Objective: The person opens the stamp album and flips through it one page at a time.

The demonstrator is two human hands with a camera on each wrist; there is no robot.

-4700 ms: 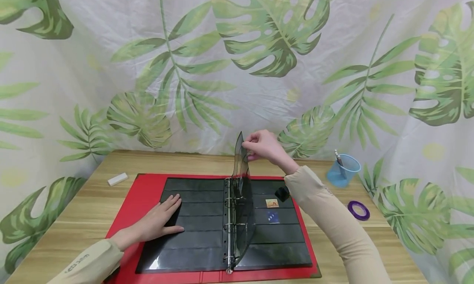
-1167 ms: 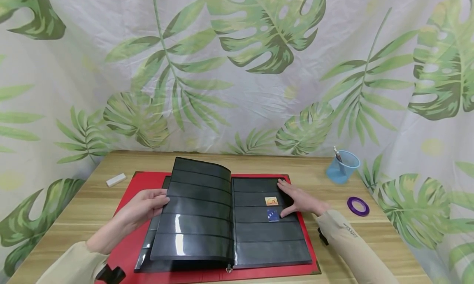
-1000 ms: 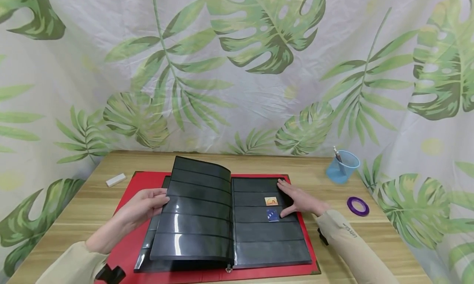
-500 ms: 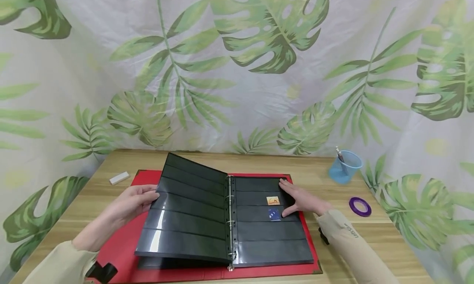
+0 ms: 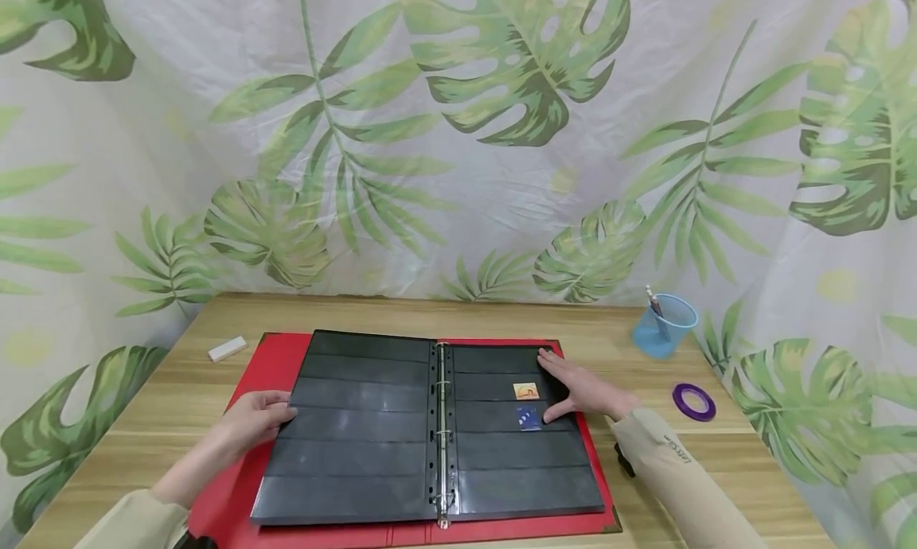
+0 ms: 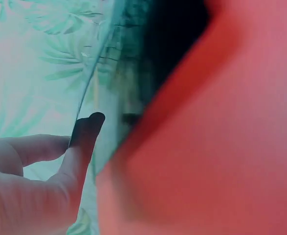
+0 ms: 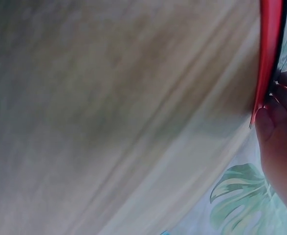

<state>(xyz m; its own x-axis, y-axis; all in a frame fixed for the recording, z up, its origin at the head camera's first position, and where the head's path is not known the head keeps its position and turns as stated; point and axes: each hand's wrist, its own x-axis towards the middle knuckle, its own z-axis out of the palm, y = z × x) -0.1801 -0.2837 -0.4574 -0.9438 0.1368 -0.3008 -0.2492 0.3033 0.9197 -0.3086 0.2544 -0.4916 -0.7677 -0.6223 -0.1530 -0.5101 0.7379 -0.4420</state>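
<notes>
From where I stand, the left hand (image 5: 247, 428) pinches, thumb against fingers, the outer edge of the black leaf (image 5: 358, 422) left of the ring spine (image 5: 442, 438); in my judgement that edge should be eased flat without straining the punched holes. The right hand (image 5: 583, 386), spread and with nothing seen in its grasp, rests on the page (image 5: 523, 453) right of the ring spine. The leaf appears glossy, banded by horizontal strips, within the open red binder (image 5: 236, 485).

I had the left hand (image 5: 254, 422) pinching at left and the right hand (image 5: 583, 386) resting at right, thumb (image 5: 559, 410) spread from its fingers (image 5: 555, 363); both sleeved forearms (image 5: 691, 479) stretched in from the near side.
</notes>
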